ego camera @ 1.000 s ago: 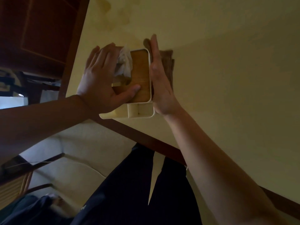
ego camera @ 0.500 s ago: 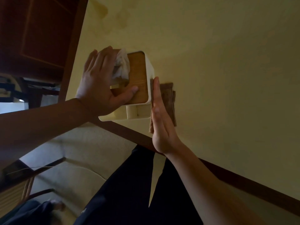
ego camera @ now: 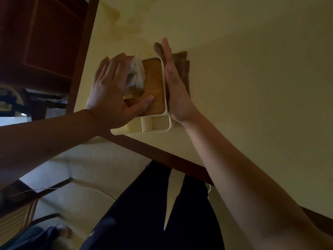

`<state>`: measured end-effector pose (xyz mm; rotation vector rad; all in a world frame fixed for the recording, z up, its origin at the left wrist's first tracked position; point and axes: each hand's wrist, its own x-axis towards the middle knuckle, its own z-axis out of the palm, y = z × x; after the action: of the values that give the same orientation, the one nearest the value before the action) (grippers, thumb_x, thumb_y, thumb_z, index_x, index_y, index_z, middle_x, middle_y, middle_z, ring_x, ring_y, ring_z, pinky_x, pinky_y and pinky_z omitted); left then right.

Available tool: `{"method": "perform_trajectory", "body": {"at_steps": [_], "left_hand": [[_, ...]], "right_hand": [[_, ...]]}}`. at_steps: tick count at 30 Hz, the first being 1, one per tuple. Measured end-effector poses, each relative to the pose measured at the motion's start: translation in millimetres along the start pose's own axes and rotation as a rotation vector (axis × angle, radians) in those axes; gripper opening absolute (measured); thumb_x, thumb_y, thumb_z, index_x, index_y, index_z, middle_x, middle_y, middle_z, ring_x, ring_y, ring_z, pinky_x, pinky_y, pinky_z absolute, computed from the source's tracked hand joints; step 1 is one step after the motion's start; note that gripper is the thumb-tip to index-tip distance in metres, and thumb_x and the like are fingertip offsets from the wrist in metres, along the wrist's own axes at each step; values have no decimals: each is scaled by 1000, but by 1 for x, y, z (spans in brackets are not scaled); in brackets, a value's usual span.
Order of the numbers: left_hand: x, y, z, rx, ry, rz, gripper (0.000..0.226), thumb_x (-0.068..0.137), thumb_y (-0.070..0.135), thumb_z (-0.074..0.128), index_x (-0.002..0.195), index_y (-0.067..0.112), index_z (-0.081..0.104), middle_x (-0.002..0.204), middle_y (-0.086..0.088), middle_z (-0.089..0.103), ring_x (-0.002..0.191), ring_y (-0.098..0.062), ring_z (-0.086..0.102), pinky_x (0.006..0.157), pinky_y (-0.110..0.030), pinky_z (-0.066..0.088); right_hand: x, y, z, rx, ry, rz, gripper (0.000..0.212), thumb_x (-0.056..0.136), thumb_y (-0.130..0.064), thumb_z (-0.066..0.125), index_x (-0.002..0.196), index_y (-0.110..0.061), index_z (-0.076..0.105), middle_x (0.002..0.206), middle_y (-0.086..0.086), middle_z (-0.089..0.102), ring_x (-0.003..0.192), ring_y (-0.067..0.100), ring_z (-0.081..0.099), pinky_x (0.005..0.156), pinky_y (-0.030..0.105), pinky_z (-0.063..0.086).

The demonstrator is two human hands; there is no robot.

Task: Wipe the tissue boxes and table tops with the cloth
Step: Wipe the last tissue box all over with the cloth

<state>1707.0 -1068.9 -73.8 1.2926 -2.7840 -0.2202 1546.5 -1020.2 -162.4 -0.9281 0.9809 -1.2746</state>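
Observation:
A cream tissue box [ego camera: 158, 126] with a wooden lid and a white tissue [ego camera: 136, 73] sticking out stands near the front edge of the pale yellow table [ego camera: 243, 87]. My left hand [ego camera: 110, 92] lies flat over the box's left part, thumb on the lid. A brown cloth [ego camera: 182, 67] is pressed against the box's right side by my right hand [ego camera: 173, 83], whose fingers are straight. Part of the cloth is hidden behind the palm.
The table's dark wooden edge [ego camera: 162, 156] runs diagonally below the box. A dark wooden cabinet [ego camera: 45, 37] stands at the upper left. Stains mark the table [ego camera: 126, 27] beyond the box. My dark trousers [ego camera: 144, 213] and a chair [ego camera: 27, 210] are below.
My right hand with the cloth slid back toward me along the box's right side, then forward again to the far end. The left hand stayed on the box.

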Motion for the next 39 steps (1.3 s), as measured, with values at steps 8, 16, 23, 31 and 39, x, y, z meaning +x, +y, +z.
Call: {"method": "perform_trajectory", "body": {"at_steps": [8, 16, 23, 31, 39], "left_hand": [[0, 0, 0, 0, -12, -6, 88, 93, 68, 54, 143, -4, 43, 135, -22, 53, 129, -40, 49, 113, -60, 36], [1, -1, 1, -2, -19, -12, 90, 92, 69, 54, 143, -5, 42, 133, -24, 53, 126, -42, 50, 110, -63, 37], [0, -1, 1, -15, -21, -3, 93, 92, 69, 53, 145, -7, 41, 136, -25, 53, 131, -43, 49, 115, -62, 32], [1, -1, 1, -27, -29, -3, 91, 92, 68, 54, 142, -7, 42, 132, -24, 53, 124, -42, 49, 108, -64, 39], [0, 3, -2, -20, -28, -29, 90, 91, 66, 55, 144, -5, 41, 138, -24, 52, 132, -41, 46, 116, -62, 33]], "right_hand": [[-88, 2, 8, -263, 3, -30, 76, 107, -55, 17, 168, -19, -10, 179, 9, 0, 165, 31, 7, 128, 67, 16], [-96, 4, 18, -144, 67, -28, 72, 109, -44, 17, 168, -7, -3, 178, 11, 0, 165, 30, 0, 130, 63, 12], [-7, -2, -1, -58, 4, 52, 81, 108, -69, 23, 170, -21, 2, 178, 9, 11, 164, 29, 11, 131, 58, 15], [-31, -12, 14, -30, 39, -109, 92, 106, -71, 24, 169, -10, 0, 177, 15, 7, 164, 37, 10, 127, 67, 18], [-107, -5, 20, -178, 55, -39, 79, 109, -55, 18, 169, -9, -4, 179, 5, 0, 165, 27, 2, 129, 64, 14]]}}
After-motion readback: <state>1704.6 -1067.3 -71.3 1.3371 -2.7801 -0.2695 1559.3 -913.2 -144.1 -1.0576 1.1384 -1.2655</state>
